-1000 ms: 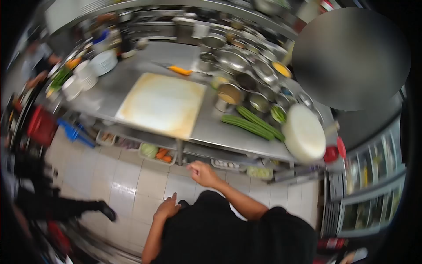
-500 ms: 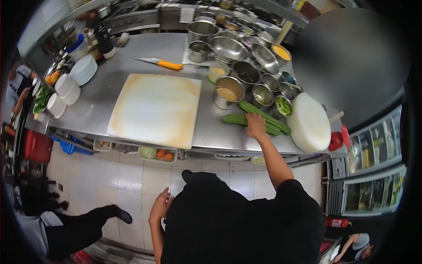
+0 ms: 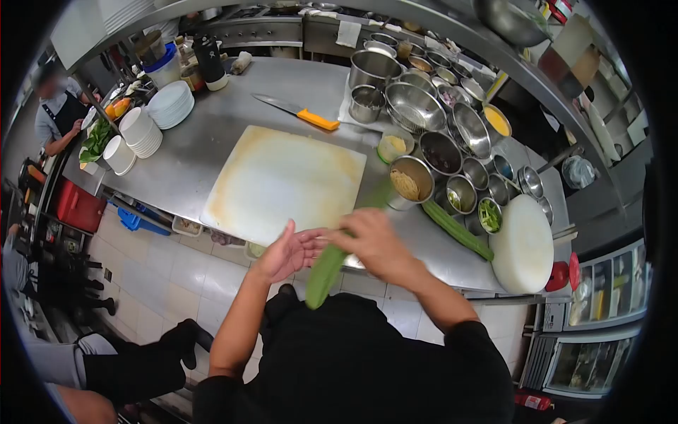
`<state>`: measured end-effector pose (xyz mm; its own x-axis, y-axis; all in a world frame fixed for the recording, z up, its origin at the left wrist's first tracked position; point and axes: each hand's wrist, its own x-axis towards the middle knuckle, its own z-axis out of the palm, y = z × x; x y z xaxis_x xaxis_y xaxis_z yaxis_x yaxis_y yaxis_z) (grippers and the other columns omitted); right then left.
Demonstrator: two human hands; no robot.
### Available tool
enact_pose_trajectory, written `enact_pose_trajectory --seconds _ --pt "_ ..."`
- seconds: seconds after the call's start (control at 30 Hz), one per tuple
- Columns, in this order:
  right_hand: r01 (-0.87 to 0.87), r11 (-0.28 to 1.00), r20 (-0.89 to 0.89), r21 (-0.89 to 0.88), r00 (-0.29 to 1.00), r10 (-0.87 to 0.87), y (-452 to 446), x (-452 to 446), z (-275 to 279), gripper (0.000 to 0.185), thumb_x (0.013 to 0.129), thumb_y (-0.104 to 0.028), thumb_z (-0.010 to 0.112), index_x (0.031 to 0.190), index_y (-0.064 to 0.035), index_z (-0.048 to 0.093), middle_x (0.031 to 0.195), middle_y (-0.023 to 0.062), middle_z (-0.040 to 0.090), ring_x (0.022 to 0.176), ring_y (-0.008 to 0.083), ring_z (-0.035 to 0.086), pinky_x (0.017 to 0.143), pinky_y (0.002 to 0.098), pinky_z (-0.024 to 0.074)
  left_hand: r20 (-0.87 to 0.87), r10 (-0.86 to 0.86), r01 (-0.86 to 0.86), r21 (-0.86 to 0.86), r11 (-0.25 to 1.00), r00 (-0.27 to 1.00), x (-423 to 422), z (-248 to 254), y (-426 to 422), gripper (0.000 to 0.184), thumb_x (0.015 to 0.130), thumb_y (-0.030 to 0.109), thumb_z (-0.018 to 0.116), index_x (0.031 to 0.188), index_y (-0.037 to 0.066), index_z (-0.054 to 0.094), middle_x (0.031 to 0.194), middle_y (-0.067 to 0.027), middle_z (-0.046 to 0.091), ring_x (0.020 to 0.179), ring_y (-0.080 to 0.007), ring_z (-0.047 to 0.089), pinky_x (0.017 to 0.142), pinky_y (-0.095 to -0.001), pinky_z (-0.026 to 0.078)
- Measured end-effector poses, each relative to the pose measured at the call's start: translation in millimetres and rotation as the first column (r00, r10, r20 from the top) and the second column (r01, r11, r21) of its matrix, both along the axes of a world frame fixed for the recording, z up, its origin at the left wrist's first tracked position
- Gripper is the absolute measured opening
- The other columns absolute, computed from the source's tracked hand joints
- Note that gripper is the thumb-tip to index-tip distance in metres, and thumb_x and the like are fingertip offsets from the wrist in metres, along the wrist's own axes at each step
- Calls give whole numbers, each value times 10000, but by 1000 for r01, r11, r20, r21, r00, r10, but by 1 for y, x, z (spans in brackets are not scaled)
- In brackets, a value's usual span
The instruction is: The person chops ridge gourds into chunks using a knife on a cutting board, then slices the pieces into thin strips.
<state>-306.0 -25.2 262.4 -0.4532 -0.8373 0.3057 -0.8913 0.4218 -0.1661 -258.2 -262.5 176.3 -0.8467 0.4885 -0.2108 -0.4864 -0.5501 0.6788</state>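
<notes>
My right hand (image 3: 378,244) is wrapped round a long green luffa gourd (image 3: 327,277), held at a slant over the table's front edge. One end points down toward my body; the other reaches up past the cutting board's right side and is blurred. Just left of it, my left hand (image 3: 288,253) is open, palm up, with its fingertips close to the gourd; whether they touch it I cannot tell. A second luffa gourd (image 3: 458,232) lies on the steel table at the right. The white cutting board (image 3: 286,185) lies behind my hands, and beyond it rests a knife with a yellow handle (image 3: 318,119).
Several steel bowls and pots (image 3: 417,107) crowd the table's back right. A thick white round block (image 3: 522,244) stands at the right end. Stacked white bowls (image 3: 140,131) and plates (image 3: 171,104) are at the left. A co-worker (image 3: 60,109) stands far left; another person's legs (image 3: 134,364) are lower left.
My right hand has lifted one luffa gourd off the table and brought it left, in front of my body. My left hand has risen from my side to beside it.
</notes>
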Motion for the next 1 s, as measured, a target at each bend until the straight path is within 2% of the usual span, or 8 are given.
enact_pose_trajectory --seconds 0.1,0.17,0.3,0.37,0.47,0.53,0.8,1.0 --pt "-281 951 52 -132 956 290 -64 -10 11 430 797 -43 644 1216 -141 636 1192 108 599 1171 308 555 1017 440 419 153 -38 -3 256 967 988 -15 -2 -28 581 1036 433 487 1446 24 445 1295 -142 607 1092 -272 640 913 -415 551" --pt "-382 884 140 -269 893 428 -94 -35 2 425 791 2 621 1200 -113 641 1226 115 609 1177 303 570 1037 460 427 -106 298 -305 -53 951 949 -21 -46 -50 508 1013 356 539 1402 38 457 1172 -133 633 986 -241 663 817 -389 577" --pt "-60 886 69 -459 992 103 -128 -172 -76 385 778 58 525 1137 -29 634 1171 183 626 1138 376 573 1015 426 454 -215 495 -533 -187 825 842 29 -5 -99 373 916 104 651 1251 58 494 975 -80 609 795 -146 630 670 -340 549" --pt "139 976 94 -169 988 -124 -153 -245 -99 349 773 64 510 1078 15 673 1139 232 635 1097 382 580 1030 458 439 -272 541 -605 -314 732 796 63 -3 -130 494 877 127 722 1307 31 499 1037 -104 623 899 -184 643 782 -358 549" --pt "349 935 161 -57 928 -336 -174 -324 -150 297 817 16 540 1079 8 678 1119 240 667 1076 393 622 989 464 483 -526 396 -629 -752 198 753 106 15 -148 727 802 200 810 1404 -28 472 1204 -133 621 1142 -230 588 996 -367 464" --pt "461 836 115 296 852 -511 -162 -359 -165 258 849 -78 533 1022 0 707 1038 247 693 953 406 668 894 468 535 -477 469 -611 -770 184 743 127 12 -153 665 792 136 785 1366 -34 494 1135 -107 615 1024 -196 622 902 -340 506" --pt "394 845 174 361 862 -476 -149 -400 -193 185 785 -188 647 911 -113 760 922 179 717 869 355 694 800 437 555 -343 572 -574 -766 288 745 135 -2 -138 571 828 31 727 1352 -24 506 1057 -58 614 957 -126 573 869 -293 482" --pt "77 963 168 257 978 -123 -164 -387 -207 126 722 -205 728 767 -101 673 795 116 692 804 324 676 715 449 531 -439 393 -541 -817 200 808 79 14 -111 563 795 16 718 1326 -34 538 1118 -93 627 1024 -180 574 931 -322 465"
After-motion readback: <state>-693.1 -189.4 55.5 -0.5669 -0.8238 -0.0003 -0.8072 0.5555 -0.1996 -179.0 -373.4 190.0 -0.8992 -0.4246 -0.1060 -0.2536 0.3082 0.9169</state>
